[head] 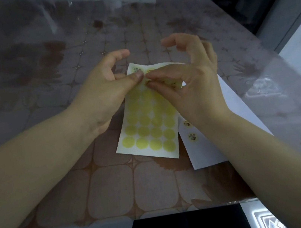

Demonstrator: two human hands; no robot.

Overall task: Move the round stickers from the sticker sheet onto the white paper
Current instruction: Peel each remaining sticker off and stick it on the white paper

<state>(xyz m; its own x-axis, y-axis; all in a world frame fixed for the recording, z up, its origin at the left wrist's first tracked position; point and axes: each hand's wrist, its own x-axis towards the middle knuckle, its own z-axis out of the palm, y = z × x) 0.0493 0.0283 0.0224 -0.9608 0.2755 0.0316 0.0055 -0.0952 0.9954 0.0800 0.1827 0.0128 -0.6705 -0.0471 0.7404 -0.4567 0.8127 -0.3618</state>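
Both forearms come in low, from 7 and 5 o'clock, meeting over the table (98, 190). Left hand (103, 93) grips the sticker sheet (148, 133) at its top edge, thumb pressed on the front, and the top is lifted and curling. Right hand (185, 81) pinches a round sticker (148, 75) with thumb and forefinger at 12 o'clock on the sheet, its other fingers arched high. Yellow circles run four per row; the total is partly hidden. At 4 o'clock lies the white paper (206, 150) with two stickers (192, 136) showing.

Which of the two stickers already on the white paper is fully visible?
The nearer sticker; the farther sticker is partly hidden behind the right wrist.
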